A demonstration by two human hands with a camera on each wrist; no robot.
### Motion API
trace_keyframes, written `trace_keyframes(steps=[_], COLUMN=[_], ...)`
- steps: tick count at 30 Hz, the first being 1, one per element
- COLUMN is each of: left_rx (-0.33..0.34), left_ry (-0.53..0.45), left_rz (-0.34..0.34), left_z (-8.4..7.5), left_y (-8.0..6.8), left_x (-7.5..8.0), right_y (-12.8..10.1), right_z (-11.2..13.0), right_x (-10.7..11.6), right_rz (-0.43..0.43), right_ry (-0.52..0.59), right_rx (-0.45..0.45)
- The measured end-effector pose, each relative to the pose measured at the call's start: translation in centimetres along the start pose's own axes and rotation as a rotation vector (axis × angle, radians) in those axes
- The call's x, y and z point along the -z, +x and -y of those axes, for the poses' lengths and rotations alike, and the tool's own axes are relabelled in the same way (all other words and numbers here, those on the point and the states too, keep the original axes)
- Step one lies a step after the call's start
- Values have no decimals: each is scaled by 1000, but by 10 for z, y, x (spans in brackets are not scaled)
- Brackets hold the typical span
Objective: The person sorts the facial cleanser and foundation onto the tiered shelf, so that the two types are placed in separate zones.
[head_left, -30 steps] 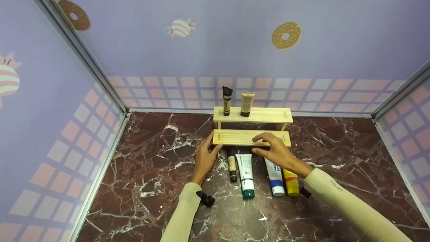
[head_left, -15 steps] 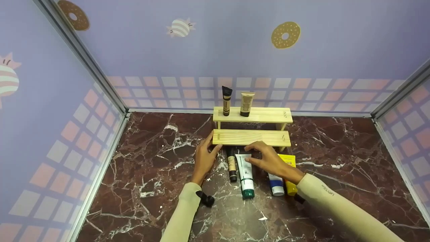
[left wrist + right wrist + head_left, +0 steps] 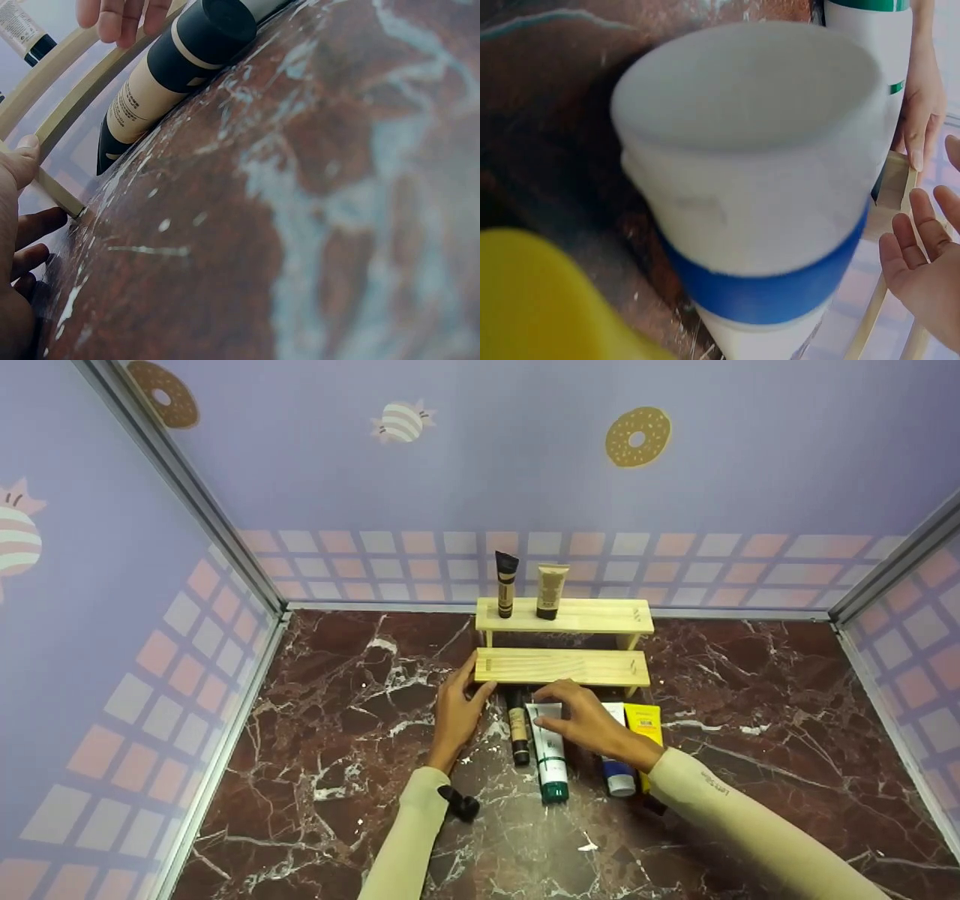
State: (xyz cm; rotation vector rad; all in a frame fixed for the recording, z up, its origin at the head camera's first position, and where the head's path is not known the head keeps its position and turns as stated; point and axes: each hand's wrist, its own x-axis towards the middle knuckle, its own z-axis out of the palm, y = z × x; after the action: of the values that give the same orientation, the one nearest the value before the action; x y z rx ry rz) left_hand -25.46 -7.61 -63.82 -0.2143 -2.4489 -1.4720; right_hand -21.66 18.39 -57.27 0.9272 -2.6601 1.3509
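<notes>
A two-tier wooden rack [image 3: 600, 667] stands by the back wall. My left hand [image 3: 456, 720] grips the left end of its lower shelf, thumb at the front corner and fingers along the side. Just in front of that shelf, my right hand [image 3: 589, 724] hovers over the upper end of a white tube with a green cap [image 3: 553, 769]; its fingers are loosely bent and hold nothing. Left of that tube lies a slim black-and-beige tube [image 3: 519, 727]. Under the right wrist are a white-and-blue tube [image 3: 757, 225] and a yellow tube [image 3: 643, 721], both partly covered in the head view.
On the rack's upper shelf, a black tube [image 3: 506, 586] and a beige tube [image 3: 552, 587] stand upright. The lower shelf bears no tubes. Patterned panels [image 3: 337, 562] enclose the dark marbled surface [image 3: 315, 810] at the back and both sides.
My right hand has moved left and slightly toward me, from over the lower shelf's right part to the green-capped tube. The left hand stays on the rack's end.
</notes>
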Motion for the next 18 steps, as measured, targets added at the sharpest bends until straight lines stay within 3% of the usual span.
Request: trace_keyframes(steps=[18], left_rx=[-17], left_ry=[-3], left_rz=[3], left_z=[1], left_y=[0], left_x=[1], right_y=[7], right_z=[-2], right_x=[-16], right_rz=[36], right_ry=[2], right_rx=[58])
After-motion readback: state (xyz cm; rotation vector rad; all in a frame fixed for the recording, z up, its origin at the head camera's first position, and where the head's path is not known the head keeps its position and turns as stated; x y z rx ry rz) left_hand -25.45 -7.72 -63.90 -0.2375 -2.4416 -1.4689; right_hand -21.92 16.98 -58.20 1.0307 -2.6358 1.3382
